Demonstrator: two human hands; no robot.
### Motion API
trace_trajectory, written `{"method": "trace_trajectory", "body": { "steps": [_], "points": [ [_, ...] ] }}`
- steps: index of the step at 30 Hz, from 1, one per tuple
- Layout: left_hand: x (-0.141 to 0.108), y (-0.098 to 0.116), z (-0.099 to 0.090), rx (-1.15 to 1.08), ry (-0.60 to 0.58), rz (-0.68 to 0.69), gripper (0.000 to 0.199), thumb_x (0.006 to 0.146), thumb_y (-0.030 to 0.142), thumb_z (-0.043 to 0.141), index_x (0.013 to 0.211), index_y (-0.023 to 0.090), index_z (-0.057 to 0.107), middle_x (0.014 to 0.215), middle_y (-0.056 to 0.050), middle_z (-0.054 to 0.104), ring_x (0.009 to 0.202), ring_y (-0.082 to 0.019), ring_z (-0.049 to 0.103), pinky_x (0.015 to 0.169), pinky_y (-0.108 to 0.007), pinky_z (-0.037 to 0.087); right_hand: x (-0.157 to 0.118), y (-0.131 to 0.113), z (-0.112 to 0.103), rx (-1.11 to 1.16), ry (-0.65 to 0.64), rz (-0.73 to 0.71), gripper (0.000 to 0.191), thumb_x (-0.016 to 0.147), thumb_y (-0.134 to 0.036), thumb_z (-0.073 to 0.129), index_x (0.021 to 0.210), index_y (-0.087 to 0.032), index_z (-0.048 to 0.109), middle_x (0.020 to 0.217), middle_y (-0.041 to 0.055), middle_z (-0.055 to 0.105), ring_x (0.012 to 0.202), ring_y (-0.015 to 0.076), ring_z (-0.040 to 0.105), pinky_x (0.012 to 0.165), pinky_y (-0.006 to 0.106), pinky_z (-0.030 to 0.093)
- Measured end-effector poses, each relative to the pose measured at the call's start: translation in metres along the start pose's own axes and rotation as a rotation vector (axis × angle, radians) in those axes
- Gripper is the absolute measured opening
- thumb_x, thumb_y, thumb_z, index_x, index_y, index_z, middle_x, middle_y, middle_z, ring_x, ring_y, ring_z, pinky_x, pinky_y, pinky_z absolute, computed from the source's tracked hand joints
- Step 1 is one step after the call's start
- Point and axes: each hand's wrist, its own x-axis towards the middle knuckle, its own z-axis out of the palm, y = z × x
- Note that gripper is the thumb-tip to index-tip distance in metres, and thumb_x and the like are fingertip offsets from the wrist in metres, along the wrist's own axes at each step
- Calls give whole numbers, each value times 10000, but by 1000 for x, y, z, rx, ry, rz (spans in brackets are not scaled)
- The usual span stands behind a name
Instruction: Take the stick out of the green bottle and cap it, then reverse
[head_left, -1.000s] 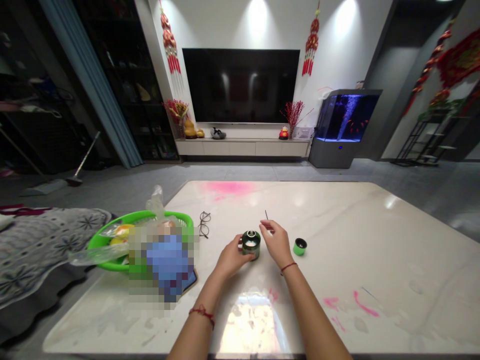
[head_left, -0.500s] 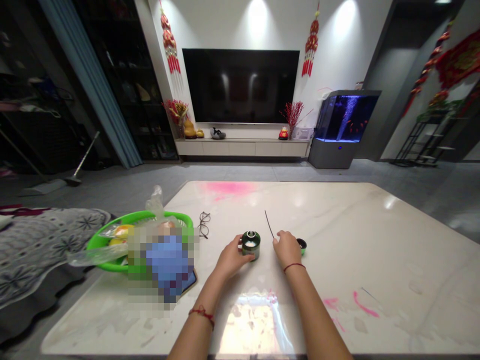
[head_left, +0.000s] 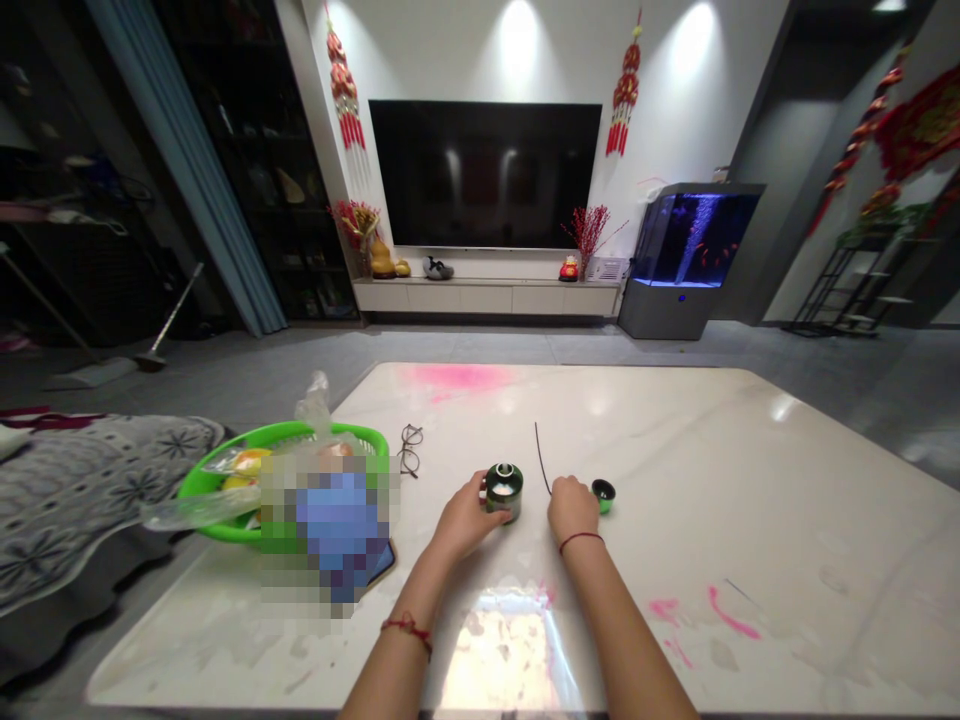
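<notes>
Left hand (head_left: 466, 520) curled around green canister (head_left: 504, 492), touching its side. Right hand (head_left: 572, 508) narrow, pinching thin black wire (head_left: 541, 458); small green cap (head_left: 603, 496) just beside it on counter (head_left: 675, 450).

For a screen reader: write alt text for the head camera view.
Over a white marble table, the left hand grips a green metal canister while the right hand holds a thin black wire, beside a small green cap. A green basket sits further left.

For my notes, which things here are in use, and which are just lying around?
In use: left hand on green metal canister; right hand on thin black wire; small green cup.
Lying around: eyeglasses, green basket, broom.
</notes>
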Motion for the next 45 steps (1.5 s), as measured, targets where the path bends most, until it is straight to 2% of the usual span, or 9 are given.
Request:
{"method": "trace_trajectory", "body": {
  "steps": [8,13,19,22,25,29,33,40,45],
  "points": [
    [0,-2,1,-1,-1,26,590,546,300,688,1106,225,517,1050,-57,632,892,-224,606,726,-274,435,1,-3,8,136,10,4,263,779,-77,395,873,-96,640,935,173,635,873,256,613,655,307,434],
    [2,0,4,-110,1,2,623,538,379,707,1098,166,533,1118,-116,599,1013,-259,557,849,-327,413,8,4,3,440,64,-4,208,761,-175,431,750,-147,637,820,118,671,791,212,619,654,275,415],
    [9,14,1,-384,145,-87,565,621,475,635,1058,122,577,1175,-155,568,1107,-250,506,959,-347,348,11,12,-3,867,169,-79,172,727,-244,458,706,-168,610,768,72,672,725,177,604,688,272,430],
    [10,20,-6,-526,187,-81,481,662,489,596,987,135,623,1115,-135,612,1068,-232,540,956,-349,355,9,13,-6,1041,120,-172,158,707,-276,480,683,-168,594,724,56,657,707,172,593,684,276,435],
    [11,21,-12,-704,247,-108,454,680,484,592,986,150,627,1113,-130,616,1024,-218,570,925,-363,385,6,16,-10,1153,-2,-289,161,700,-300,500,690,-164,585,705,43,639,703,163,579,689,273,430],
    [14,17,-18,-952,341,-185,372,716,416,604,1005,183,615,1130,-110,608,966,-162,598,890,-310,414,1,23,-17,1192,-94,-324,147,685,-307,522,680,-166,564,676,17,603,682,148,554,680,270,414],
    [15,15,-23,-1074,427,-235,250,734,337,614,938,193,629,1101,-87,616,905,-117,606,840,-254,433,-2,33,-22,1197,-136,-314,160,675,-328,525,665,-170,544,642,-2,564,657,139,528,672,272,402],
    [15,16,-27,-1263,549,-286,154,745,287,605,860,191,640,859,-18,633,647,-32,563,662,-162,435,-3,44,-26,1177,-172,-311,198,668,-362,518,679,-165,533,637,-11,529,643,131,497,659,268,382],
    [14,17,-30,-1360,525,-357,142,756,307,590,834,197,636,768,10,608,601,-20,536,622,-152,415,-7,46,-33,1149,-183,-309,191,670,-357,505,675,-167,527,632,-12,517,641,129,486,654,261,376]
  ]
}}
